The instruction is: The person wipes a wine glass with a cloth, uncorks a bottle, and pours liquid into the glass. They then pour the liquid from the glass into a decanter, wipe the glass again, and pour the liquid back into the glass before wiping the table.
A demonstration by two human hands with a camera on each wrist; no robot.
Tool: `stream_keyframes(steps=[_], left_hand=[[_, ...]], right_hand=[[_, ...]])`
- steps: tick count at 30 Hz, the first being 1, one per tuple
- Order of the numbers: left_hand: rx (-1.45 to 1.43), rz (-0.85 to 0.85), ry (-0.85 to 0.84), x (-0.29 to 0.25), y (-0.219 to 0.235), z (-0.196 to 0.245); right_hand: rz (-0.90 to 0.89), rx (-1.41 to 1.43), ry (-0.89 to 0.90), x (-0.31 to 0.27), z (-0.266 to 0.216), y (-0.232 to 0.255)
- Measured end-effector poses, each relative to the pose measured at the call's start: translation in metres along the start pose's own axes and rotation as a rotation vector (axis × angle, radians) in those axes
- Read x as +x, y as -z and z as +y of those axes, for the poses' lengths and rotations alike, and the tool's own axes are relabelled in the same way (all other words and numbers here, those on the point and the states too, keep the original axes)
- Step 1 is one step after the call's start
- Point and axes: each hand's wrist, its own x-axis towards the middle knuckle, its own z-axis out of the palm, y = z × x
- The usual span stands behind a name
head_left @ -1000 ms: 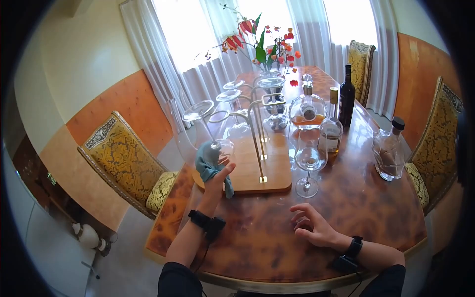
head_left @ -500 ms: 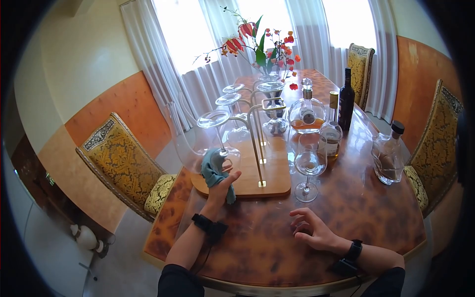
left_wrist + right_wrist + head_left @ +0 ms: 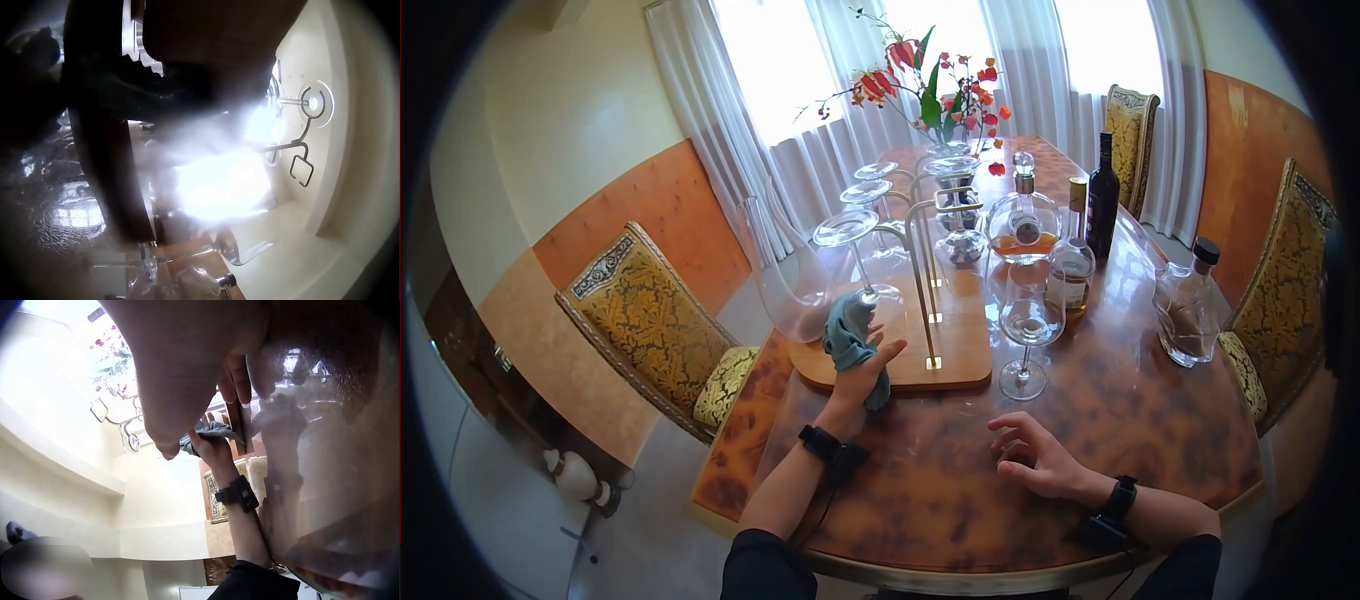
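Note:
My left hand (image 3: 863, 378) grips an upside-down wine glass (image 3: 846, 227) through a teal cloth (image 3: 846, 338). The bowl is mostly hidden by cloth and fingers; its stem and round foot show above. That foot overlaps the front arm of a brass glass rack (image 3: 923, 300) with a wooden base (image 3: 900, 382). More upside-down glasses hang further back on the rack. My right hand (image 3: 1040, 462) rests at the tabletop with fingers loosely curled and nothing in them. In front of it stands an upright wine glass (image 3: 1030, 325). Glare washes out much of the left wrist view.
A tall glass decanter (image 3: 785, 280) stands left of the rack. To the right are a round cognac decanter (image 3: 1025, 235), a gold-capped bottle (image 3: 1072, 270), a dark wine bottle (image 3: 1104, 205) and a black-stoppered bottle (image 3: 1185, 315). A flower vase stands behind the rack.
My left hand has moved right with the cloth and the wine glass, bringing the glass's foot from left of the rack's front arm over to it. The right hand has stayed in place.

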Motion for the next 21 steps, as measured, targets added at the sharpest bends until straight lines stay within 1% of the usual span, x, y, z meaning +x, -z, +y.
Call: stream_keyframes(steps=[3,5,6,8,9,11,12,14,15,17,18,20,21], left_hand=[[0.025,-0.024,0.018,0.006,0.008,-0.016],[0.061,0.021,0.038,0.007,0.015,-0.023],[0.059,0.020,0.035,0.004,0.017,-0.015],[0.222,-0.005,0.433,-0.001,0.023,0.009],[0.218,-0.005,0.424,0.000,0.031,0.005],[0.223,-0.125,0.287,0.000,0.049,-0.011],[0.221,-0.142,0.287,-0.004,0.052,-0.003],[0.137,-0.225,0.309,-0.021,0.052,0.025],[0.139,-0.253,0.320,-0.029,0.056,0.030],[0.274,-0.189,0.220,-0.042,0.064,0.042],[0.290,-0.215,0.230,-0.048,0.059,0.056],[0.664,-0.442,-0.188,-0.066,0.042,0.095],[0.672,-0.456,-0.180,-0.074,0.024,0.121]], right_hand=[[-0.004,0.005,-0.003,0.000,0.002,0.001],[-0.005,0.002,-0.009,-0.001,0.001,0.000],[-0.006,0.001,-0.011,0.000,0.000,0.001],[-0.008,0.008,-0.012,-0.001,0.000,0.000],[-0.009,0.018,-0.017,-0.001,0.000,0.000],[-0.003,0.008,-0.002,0.001,0.004,0.000],[0.002,0.002,0.001,-0.001,0.006,0.001],[0.027,-0.008,0.006,0.000,0.005,0.000],[0.031,-0.017,0.014,0.000,0.005,0.000],[0.053,-0.019,0.014,0.000,0.009,0.001],[0.043,-0.034,0.020,0.001,0.011,0.001],[0.070,-0.010,0.036,0.001,0.009,0.000],[0.072,-0.010,0.048,0.001,0.008,-0.002]])
